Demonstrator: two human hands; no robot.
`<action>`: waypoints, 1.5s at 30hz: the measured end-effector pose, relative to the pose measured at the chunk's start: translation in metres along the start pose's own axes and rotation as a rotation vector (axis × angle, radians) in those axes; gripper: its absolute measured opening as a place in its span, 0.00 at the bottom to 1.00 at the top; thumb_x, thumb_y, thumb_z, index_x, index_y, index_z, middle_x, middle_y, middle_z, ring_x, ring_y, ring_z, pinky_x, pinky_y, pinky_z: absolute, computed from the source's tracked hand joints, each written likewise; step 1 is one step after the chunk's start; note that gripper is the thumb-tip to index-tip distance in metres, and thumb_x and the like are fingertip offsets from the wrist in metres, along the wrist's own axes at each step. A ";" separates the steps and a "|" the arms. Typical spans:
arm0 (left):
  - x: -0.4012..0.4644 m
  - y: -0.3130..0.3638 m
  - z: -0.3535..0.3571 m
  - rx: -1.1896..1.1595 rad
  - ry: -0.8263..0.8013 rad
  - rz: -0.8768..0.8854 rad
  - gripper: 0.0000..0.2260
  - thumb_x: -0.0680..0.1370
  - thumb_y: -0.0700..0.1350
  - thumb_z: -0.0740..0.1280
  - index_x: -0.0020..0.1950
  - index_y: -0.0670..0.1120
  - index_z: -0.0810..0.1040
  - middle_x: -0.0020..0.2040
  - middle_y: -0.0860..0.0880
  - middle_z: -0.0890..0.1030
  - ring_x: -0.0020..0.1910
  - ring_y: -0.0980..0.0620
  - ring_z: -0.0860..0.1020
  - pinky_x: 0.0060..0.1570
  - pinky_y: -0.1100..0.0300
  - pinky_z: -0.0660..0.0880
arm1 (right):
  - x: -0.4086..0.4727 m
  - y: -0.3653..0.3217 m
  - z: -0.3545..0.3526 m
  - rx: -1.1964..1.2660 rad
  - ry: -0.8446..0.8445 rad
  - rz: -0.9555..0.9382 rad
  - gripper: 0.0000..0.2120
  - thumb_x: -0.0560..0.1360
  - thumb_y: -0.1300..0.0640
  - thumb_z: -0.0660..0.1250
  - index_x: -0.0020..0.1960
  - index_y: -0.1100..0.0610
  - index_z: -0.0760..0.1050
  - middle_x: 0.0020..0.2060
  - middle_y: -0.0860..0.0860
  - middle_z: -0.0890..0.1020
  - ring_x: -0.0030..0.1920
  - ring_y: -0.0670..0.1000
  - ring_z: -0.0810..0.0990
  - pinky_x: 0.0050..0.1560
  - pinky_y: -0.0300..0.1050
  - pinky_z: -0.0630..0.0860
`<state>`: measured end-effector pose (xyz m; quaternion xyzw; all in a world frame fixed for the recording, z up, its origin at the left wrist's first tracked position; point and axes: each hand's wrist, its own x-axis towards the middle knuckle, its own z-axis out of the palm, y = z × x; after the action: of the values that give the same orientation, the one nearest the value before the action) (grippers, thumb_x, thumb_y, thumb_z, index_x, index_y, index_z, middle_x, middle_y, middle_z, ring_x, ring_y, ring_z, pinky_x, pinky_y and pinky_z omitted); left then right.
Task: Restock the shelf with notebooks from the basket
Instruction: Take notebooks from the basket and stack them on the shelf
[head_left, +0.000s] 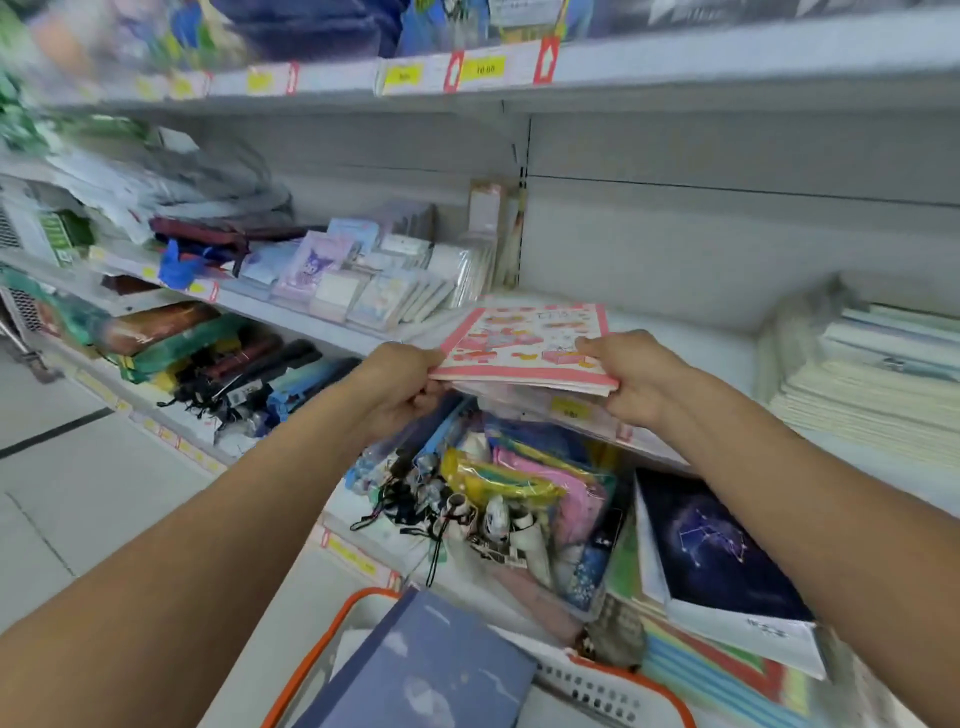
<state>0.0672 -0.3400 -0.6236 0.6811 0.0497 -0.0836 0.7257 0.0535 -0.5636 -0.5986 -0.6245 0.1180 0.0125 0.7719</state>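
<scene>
Notebooks (524, 345) gripped in our left hand (402, 382) and right hand (631, 376) overhang the shelf's front edge (670, 319); released early, we judge they'd tip off.

The white shelf (675, 312) carries small packaged notepads (363, 280) at left and stacked pale notebooks (872, 374) at right.

Two bare forearms extend from the lower corners of the frame toward its centre. Left hand (400, 384) and right hand (631, 382) sit level and apart, fingers curled underneath, thumbs on top, each grip closed on something held between them.
</scene>
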 end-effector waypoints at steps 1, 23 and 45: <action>0.011 0.006 0.005 -0.060 0.026 -0.015 0.09 0.83 0.37 0.57 0.45 0.39 0.72 0.28 0.46 0.71 0.19 0.59 0.63 0.15 0.68 0.59 | 0.011 -0.006 0.001 -0.009 -0.003 0.011 0.05 0.81 0.72 0.59 0.50 0.67 0.72 0.45 0.62 0.82 0.35 0.57 0.84 0.43 0.62 0.82; 0.206 0.027 0.018 1.192 0.263 0.284 0.11 0.80 0.41 0.62 0.59 0.40 0.80 0.54 0.42 0.82 0.53 0.44 0.79 0.53 0.57 0.74 | 0.170 0.014 -0.002 -0.612 0.168 -0.081 0.26 0.52 0.54 0.88 0.46 0.59 0.83 0.33 0.49 0.86 0.35 0.47 0.86 0.41 0.42 0.84; 0.144 0.053 -0.009 1.212 0.346 0.696 0.14 0.78 0.41 0.65 0.64 0.44 0.77 0.61 0.43 0.80 0.58 0.43 0.78 0.58 0.52 0.75 | 0.109 -0.014 -0.005 -0.816 0.141 -0.412 0.22 0.68 0.57 0.79 0.59 0.62 0.80 0.51 0.57 0.84 0.50 0.54 0.84 0.56 0.51 0.81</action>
<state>0.2193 -0.3362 -0.5991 0.9439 -0.1109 0.2489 0.1866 0.1609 -0.5854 -0.6078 -0.8871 0.0288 -0.1382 0.4395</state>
